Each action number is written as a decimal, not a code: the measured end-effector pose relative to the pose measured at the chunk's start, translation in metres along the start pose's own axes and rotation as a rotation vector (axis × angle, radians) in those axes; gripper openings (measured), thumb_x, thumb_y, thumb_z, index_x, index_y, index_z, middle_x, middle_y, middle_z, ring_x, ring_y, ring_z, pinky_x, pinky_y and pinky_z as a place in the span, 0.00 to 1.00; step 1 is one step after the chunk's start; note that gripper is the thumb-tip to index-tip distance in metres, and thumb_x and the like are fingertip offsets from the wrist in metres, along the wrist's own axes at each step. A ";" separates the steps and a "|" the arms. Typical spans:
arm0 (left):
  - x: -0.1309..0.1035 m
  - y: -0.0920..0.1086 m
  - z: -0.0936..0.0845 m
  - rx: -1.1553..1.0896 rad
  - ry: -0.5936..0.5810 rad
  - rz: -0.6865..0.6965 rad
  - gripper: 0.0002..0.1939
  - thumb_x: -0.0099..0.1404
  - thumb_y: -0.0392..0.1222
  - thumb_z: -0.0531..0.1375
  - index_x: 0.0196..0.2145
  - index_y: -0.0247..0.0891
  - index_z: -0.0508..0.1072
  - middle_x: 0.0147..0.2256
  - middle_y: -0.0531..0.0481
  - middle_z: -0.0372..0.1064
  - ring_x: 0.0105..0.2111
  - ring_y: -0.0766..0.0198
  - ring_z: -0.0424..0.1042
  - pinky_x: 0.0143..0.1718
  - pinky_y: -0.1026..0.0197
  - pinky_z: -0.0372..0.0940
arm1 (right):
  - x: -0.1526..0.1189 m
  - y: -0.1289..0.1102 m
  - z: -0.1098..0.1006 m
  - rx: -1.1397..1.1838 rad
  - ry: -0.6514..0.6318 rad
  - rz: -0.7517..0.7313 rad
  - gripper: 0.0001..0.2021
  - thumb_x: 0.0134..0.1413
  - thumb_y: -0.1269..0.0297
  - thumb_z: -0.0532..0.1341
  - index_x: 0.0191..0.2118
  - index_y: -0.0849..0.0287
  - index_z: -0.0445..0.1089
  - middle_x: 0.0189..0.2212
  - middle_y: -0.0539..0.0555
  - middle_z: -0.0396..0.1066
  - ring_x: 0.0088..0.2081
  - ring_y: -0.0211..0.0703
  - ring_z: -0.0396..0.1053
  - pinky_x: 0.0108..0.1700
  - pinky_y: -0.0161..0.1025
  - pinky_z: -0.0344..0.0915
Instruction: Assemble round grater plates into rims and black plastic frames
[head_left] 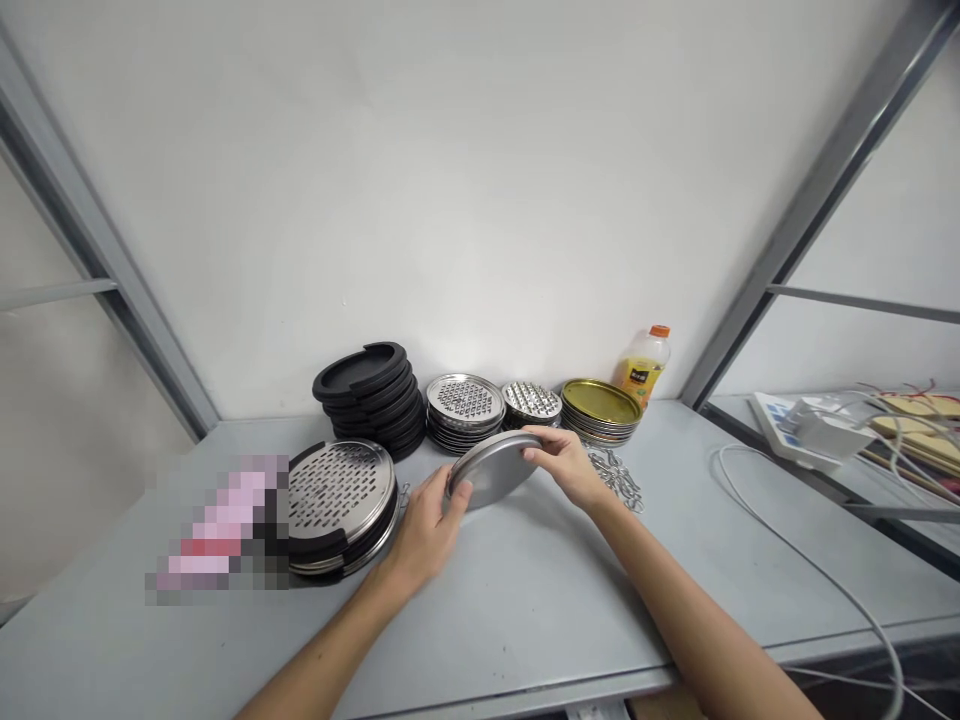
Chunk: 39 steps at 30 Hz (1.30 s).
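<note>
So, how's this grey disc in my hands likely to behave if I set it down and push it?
The grey disc is probably stiff: gripped from both sides, it shows no visible sag. Laid flat, it may slide easily, as it looks smooth. Stood upright, it might roll, given its round outline.

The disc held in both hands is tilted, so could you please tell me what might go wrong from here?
The disc is gripped only near its edge, so it could slip from the left hand or right hand.
The right hand is close to the loose metal bits and might scatter them.
The black stack is uneven and could shift if bumped.
</note>
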<state>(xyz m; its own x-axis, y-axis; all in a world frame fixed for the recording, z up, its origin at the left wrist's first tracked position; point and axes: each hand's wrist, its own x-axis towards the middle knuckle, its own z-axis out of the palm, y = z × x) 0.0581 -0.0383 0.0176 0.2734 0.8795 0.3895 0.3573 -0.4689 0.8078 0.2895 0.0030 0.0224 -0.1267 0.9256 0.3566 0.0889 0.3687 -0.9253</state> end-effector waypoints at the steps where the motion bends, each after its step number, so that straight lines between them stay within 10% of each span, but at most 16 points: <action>1: 0.000 0.001 0.000 -0.020 -0.014 0.010 0.14 0.69 0.49 0.51 0.39 0.37 0.70 0.33 0.49 0.71 0.35 0.59 0.70 0.38 0.61 0.63 | 0.000 -0.001 -0.001 0.002 0.007 0.002 0.16 0.45 0.54 0.68 0.39 0.58 0.76 0.33 0.53 0.76 0.35 0.47 0.71 0.39 0.42 0.69; 15: 0.005 -0.012 0.010 -0.480 0.163 -0.175 0.19 0.66 0.53 0.56 0.45 0.33 0.71 0.43 0.43 0.75 0.43 0.55 0.74 0.46 0.56 0.67 | -0.004 0.007 0.011 0.185 -0.253 0.193 0.20 0.48 0.52 0.66 0.43 0.60 0.73 0.38 0.57 0.77 0.40 0.50 0.73 0.47 0.48 0.68; 22: 0.003 -0.007 0.015 -0.522 -0.083 -0.229 0.19 0.62 0.50 0.61 0.45 0.33 0.72 0.46 0.41 0.74 0.48 0.53 0.72 0.54 0.51 0.63 | 0.000 0.006 0.013 0.401 0.003 0.182 0.22 0.46 0.48 0.66 0.43 0.58 0.72 0.36 0.57 0.77 0.37 0.49 0.74 0.37 0.42 0.70; 35: 0.005 -0.014 0.006 -0.461 -0.025 -0.270 0.22 0.62 0.57 0.59 0.33 0.31 0.73 0.27 0.49 0.72 0.28 0.62 0.70 0.28 0.65 0.64 | -0.004 -0.004 0.008 0.295 -0.028 0.203 0.17 0.46 0.54 0.68 0.39 0.61 0.75 0.28 0.52 0.75 0.28 0.41 0.70 0.29 0.35 0.64; 39: 0.006 -0.016 0.008 -0.604 0.113 -0.302 0.24 0.61 0.59 0.60 0.41 0.33 0.73 0.35 0.45 0.75 0.35 0.58 0.73 0.32 0.63 0.67 | -0.003 0.003 0.013 0.382 -0.043 0.263 0.20 0.45 0.49 0.67 0.37 0.61 0.75 0.30 0.54 0.76 0.29 0.42 0.71 0.32 0.36 0.66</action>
<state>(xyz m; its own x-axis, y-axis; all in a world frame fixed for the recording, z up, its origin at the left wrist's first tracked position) 0.0611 -0.0262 0.0034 0.1333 0.9831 0.1256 -0.1666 -0.1027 0.9807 0.2775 0.0001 0.0166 -0.1903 0.9761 0.1049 -0.2453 0.0562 -0.9678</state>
